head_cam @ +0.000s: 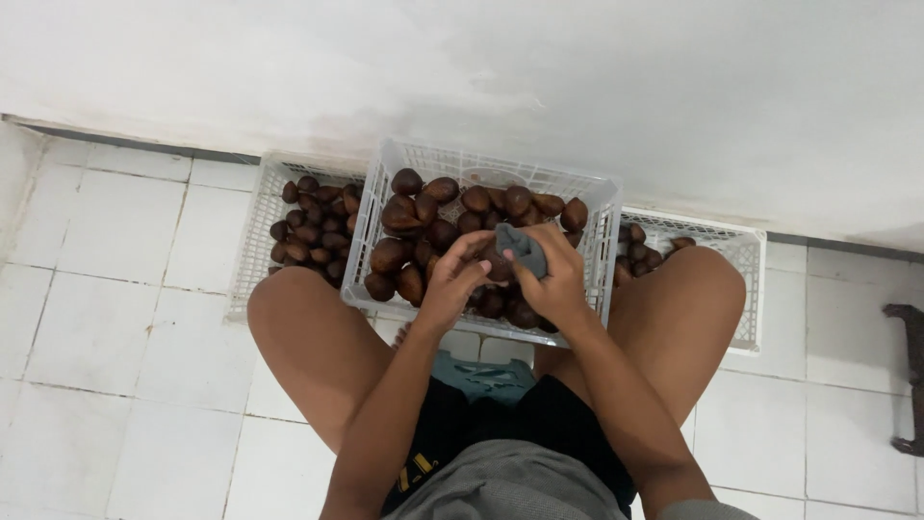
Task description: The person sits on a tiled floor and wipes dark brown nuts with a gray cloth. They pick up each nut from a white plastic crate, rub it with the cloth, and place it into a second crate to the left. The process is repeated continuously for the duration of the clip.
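Sitting on a low teal stool (481, 371) on the white tiled floor (125, 289), you worked over the middle white crate (602, 207) between your knees. Your left hand (450, 281) was closed around a dark brown fruit (498, 268) just above the heap, while your right hand (553, 274) pressed a grey cloth (525, 246) against it. Turning the fruit steadily under the cloth, with a firm left-hand hold, looked like the way to wipe every side. Two more crates (255, 226) of fruit stood behind, against the wall (481, 67).
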